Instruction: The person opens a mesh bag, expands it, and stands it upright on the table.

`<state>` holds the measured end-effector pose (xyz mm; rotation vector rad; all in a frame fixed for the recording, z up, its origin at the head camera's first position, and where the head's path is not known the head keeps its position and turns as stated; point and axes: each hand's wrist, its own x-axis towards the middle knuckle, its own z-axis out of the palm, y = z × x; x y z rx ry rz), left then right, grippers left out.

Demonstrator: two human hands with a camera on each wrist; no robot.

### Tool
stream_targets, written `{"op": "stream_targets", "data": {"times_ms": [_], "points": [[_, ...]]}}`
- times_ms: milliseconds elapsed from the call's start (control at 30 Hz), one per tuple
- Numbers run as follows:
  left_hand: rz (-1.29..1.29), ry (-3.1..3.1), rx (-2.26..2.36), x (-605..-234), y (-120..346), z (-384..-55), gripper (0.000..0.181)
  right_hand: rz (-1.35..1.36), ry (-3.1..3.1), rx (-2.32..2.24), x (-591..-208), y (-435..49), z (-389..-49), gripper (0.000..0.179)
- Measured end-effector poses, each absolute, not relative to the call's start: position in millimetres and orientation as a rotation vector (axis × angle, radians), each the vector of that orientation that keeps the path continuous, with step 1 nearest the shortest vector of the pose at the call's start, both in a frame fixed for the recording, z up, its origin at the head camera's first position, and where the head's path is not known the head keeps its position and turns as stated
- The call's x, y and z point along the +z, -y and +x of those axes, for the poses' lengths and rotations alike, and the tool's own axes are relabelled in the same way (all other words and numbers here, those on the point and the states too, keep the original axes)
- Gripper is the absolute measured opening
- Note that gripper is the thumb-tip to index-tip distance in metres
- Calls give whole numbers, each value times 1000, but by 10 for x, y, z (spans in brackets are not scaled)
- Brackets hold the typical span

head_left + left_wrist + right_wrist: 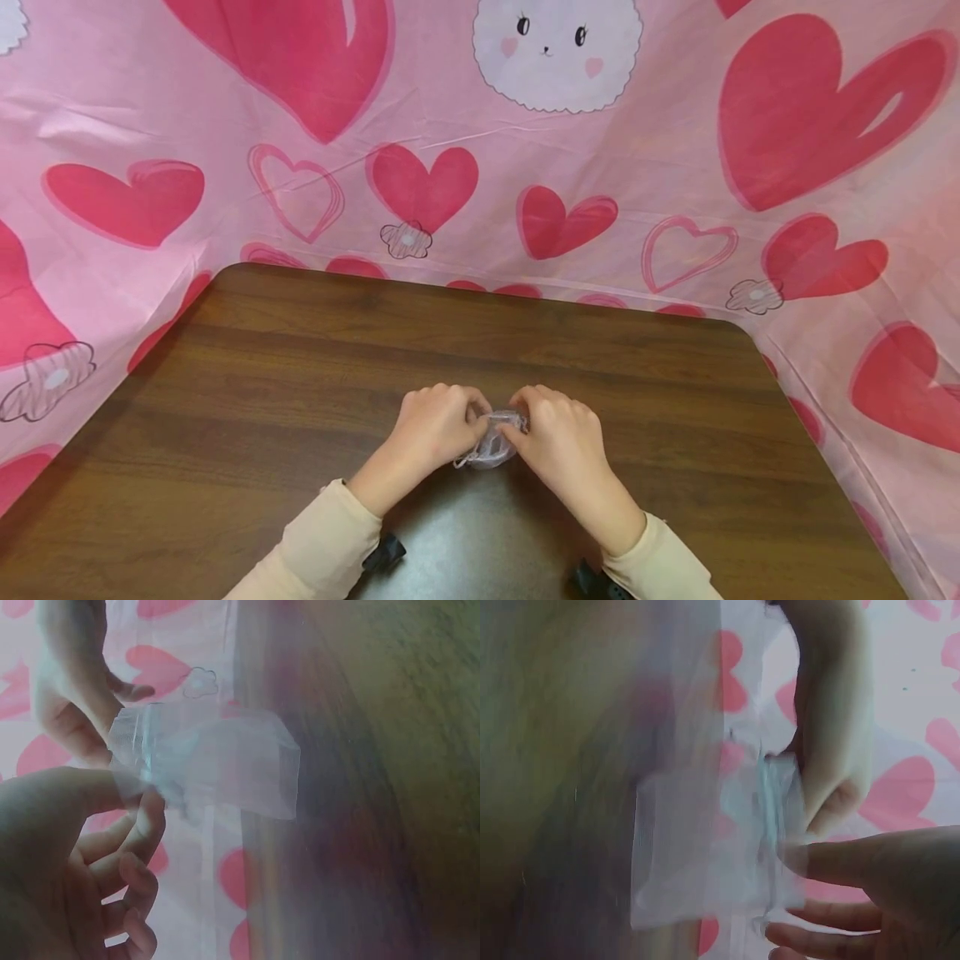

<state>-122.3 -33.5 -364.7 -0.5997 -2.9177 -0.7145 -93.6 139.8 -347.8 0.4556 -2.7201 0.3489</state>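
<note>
A small sheer drawstring pouch (495,446) is held up between both hands over the table. Its see-through body (232,761) hangs away from the fingers, and a pale cord runs along its gathered neck. My left hand (438,425) pinches one side of the neck between thumb and forefinger, other fingers loosely curled. At the opposite side, my right hand (562,433) grips the neck, thumb (829,862) on the near face and fingers behind. A loop of cord (467,458) sticks out beside the left hand. No contents show clearly through the blurred fabric.
The brown wood-grain table (300,400) spreads around the hands, with rounded far corners. Pink cloth (495,175) printed with hearts hangs behind it and along both sides. Dark wrist devices (384,554) show at the light sleeves (322,533).
</note>
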Motion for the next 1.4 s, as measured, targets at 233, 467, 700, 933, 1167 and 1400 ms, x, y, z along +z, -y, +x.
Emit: {"op": "stream_targets", "data": {"times_ms": [233,467,700,933,1167,1400], "points": [[-504,2920,-776,-3639,336,-1226,4,393,2802,378,-3489,-1366,-830,37],[-505,2933,-807,-3644,365,-1219,4,352,2832,476,-3561,-1427,-874,21],[-534,2965,-743,-3615,421,-1235,4,285,2875,541,-3499,-1527,-928,13],[-534,3009,-717,-3572,451,-1264,5,325,2945,519,-3386,-1574,-949,9],[-536,3005,-734,-3593,436,-1263,6,340,2956,531,-3385,-1564,-956,9],[-514,2939,-783,-3639,394,-1255,13,309,2882,542,-3448,-1554,-993,5]]}}
